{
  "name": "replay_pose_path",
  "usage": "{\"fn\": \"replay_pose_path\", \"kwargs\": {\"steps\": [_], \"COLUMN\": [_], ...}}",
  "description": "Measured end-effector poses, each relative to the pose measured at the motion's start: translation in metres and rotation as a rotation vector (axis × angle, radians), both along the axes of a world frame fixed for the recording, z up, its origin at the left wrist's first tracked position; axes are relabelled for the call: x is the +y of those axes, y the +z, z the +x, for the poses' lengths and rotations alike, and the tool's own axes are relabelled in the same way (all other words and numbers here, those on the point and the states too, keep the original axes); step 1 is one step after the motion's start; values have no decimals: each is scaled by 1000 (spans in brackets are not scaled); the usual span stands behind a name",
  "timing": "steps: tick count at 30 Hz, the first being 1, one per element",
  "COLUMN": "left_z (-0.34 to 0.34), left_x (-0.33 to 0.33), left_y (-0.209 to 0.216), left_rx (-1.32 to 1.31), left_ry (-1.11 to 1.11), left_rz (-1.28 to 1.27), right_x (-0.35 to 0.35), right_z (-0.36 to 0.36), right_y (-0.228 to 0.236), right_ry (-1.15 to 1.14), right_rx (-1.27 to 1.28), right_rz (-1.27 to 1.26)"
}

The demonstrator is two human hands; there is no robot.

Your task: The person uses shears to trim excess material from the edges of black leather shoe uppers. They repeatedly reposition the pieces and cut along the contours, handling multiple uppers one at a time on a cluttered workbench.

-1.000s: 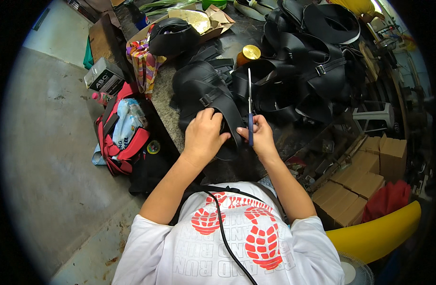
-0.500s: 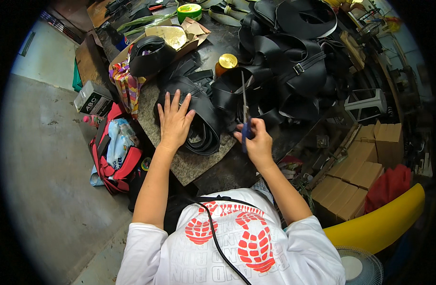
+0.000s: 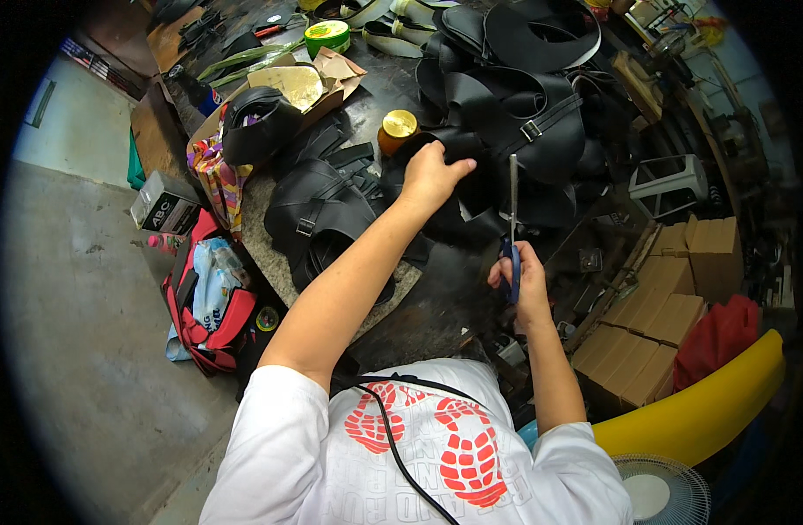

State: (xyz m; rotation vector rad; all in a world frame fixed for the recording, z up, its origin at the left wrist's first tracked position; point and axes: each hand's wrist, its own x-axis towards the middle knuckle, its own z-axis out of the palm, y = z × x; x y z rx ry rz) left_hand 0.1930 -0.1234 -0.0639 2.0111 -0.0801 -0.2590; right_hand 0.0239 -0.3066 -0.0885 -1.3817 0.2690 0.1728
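My right hand is closed around the blue handles of a pair of scissors, whose blades point away from me. My left hand reaches forward to a curved black leather piece at the near edge of the large heap. Its fingers bend over that piece and are partly hidden, while the thumb points right. Under and left of my left forearm lie black leather straps with a buckle, stacked on a speckled grey slab. The heap of black leather straps rises beyond the scissors.
An amber jar with a gold lid stands just beyond my left hand. A round green tin sits farther back. On the left are an open box and a red bag. Cardboard boxes, a yellow chair back and a fan stand right.
My left hand has left the buckled straps on the slab and moved right and forward to the heap. My right hand has shifted right and slightly nearer with the scissors.
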Motion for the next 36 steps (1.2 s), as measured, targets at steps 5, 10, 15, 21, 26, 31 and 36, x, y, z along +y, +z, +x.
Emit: {"fn": "replay_pose_path", "kwargs": {"steps": [5, 10, 15, 21, 26, 31, 36], "left_z": [5, 5, -5, -15, -19, -21, -21], "left_x": [10, 22, 31, 29, 25, 27, 27], "left_y": [9, 32, 53, 58, 45, 40, 40], "left_rx": [-61, -4, 293, 302, 214, 236, 227], "left_ry": [25, -8, -32, -91, -85, -86, -97], "left_rz": [18, -118, -478, -492, -423, -435, -422], "right_x": [-7, -16, -24, -30, -28, -25, -21], "right_z": [0, 13, 31, 33, 29, 22, 19], "right_y": [18, 30, 40, 51, 56, 59, 54], "right_ry": [103, 191, 184, 170, 185, 200, 176], "right_rx": [-48, -3, 32, -16, 30, -9, 23], "right_rz": [-54, -72, -310, -305, -286, -614, -277]}}
